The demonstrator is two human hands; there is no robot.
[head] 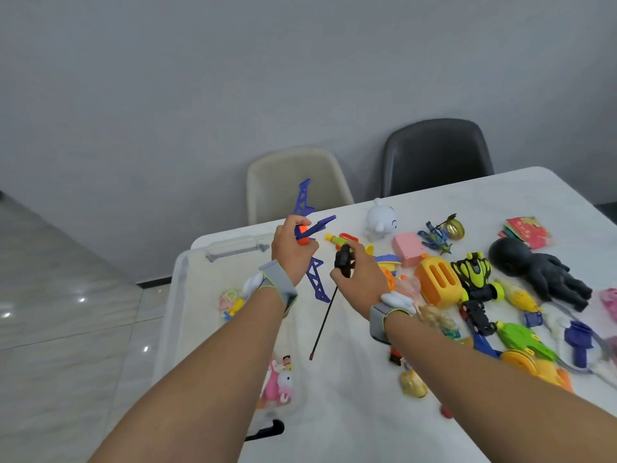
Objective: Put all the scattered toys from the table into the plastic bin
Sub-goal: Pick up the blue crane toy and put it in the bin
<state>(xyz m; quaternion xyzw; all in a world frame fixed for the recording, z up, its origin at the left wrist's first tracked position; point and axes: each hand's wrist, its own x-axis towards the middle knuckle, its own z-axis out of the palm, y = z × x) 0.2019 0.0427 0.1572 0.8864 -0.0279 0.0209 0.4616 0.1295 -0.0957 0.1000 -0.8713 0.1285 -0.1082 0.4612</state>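
My left hand (291, 250) grips the orange handle of a blue toy bow (315, 279), held upright above the clear plastic bin (182, 282). My right hand (362, 269) holds the black suction-cup end of a thin black arrow (323, 324) that hangs down toward the table. In the bin lie a pink plush toy (278, 384) and a small pink and yellow toy (230, 304). Several toys are scattered on the white table (350, 412): an orange toaster (439, 282), a yellow-green car (477, 275), a black doll (537, 270), a white figure (380, 220).
A beige chair (297, 182) and a black chair (435, 155) stand behind the table. The bin sits at the table's left end, with grey floor (50, 295) to its left. More toys crowd the right side, among them a green toy (522, 340) and a pink box (409, 248).
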